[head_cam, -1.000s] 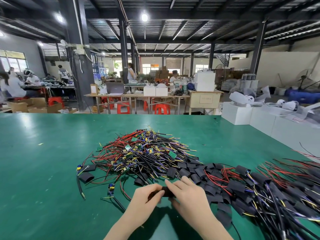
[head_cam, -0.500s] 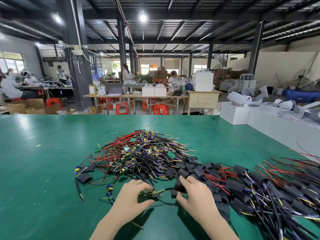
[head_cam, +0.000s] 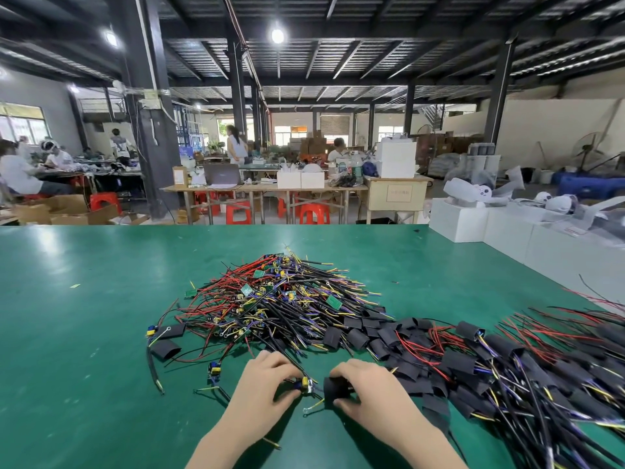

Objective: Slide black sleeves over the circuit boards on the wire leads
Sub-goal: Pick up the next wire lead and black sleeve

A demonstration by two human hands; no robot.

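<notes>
Hands now closer since half a second ago: left hand [head_cam: 267,384] fingers pinch small blue-yellow circuit board [head_cam: 305,384], right hand [head_cam: 368,389] pinches open black sleeve tube [head_cam: 336,388] just beside it near the green table [head_cam: 84,333] front edge; next, thread board into sleeve mouth.

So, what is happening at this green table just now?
A person is fitting sleeves on wire leads. The left hand pinches a small circuit board on its wires; the right hand holds an open black sleeve just beside it, not yet over it. Unsleeved leads are piled behind, sleeved ones to the right.
</notes>
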